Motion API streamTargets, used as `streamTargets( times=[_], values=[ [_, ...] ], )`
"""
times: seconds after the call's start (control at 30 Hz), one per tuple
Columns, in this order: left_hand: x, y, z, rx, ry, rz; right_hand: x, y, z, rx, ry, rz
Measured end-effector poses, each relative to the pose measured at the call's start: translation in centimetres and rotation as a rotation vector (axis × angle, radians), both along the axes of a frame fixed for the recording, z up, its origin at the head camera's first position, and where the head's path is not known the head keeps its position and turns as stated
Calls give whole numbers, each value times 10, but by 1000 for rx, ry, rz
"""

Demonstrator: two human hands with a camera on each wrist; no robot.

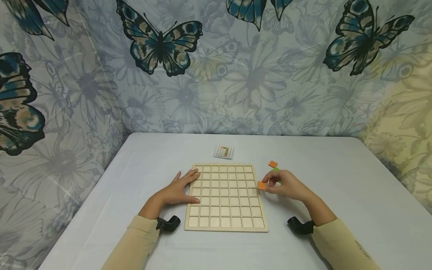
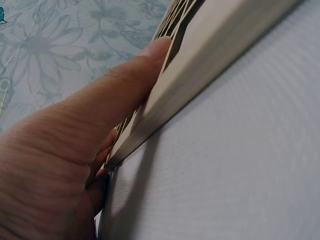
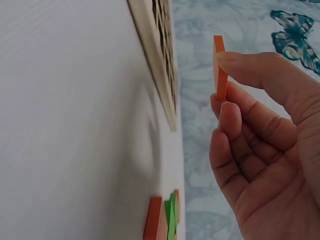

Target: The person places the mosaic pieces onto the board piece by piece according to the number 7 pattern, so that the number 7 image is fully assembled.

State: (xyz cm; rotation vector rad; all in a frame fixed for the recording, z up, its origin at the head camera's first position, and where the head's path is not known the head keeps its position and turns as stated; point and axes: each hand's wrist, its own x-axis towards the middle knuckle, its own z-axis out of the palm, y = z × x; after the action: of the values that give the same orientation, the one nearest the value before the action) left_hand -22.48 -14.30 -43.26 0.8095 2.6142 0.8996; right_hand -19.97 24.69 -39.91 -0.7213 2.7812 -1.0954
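A wooden board with a grid of square recesses lies flat on the table. On its left edge rests my left hand, fingers spread and straight. The left wrist view shows the thumb lying over the board's raised rim. By the board's right edge, my right hand pinches a thin square orange tile between thumb and fingers. In the right wrist view this tile is seen nearly edge-on, raised above the table, with the other fingers curled below it.
Another orange tile and a green tile, partly hidden by the right hand, lie right of the board. Behind the board is a small card printed with a grid and coloured squares. A butterfly-patterned curtain borders the white table.
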Motion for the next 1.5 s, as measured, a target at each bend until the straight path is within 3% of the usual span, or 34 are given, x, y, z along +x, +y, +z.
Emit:
streamTargets(
  times=[0.2, 0.47, 0.73, 1.5],
  values=[
    [0, 0, 0, 7, 10, -11, -8, -18, 4, -21, 13, 18],
    [0, -1, 0, 6, 4, -10, -19, -40, 8, -67, -37, 2],
    [-1, 1, 0, 3, 12, -14, -30, -63, 13, -122, -28, 46],
    [-2, -1, -1, 8, -3, -15, -61, -126, 5, -201, -57, 60]
  ],
)
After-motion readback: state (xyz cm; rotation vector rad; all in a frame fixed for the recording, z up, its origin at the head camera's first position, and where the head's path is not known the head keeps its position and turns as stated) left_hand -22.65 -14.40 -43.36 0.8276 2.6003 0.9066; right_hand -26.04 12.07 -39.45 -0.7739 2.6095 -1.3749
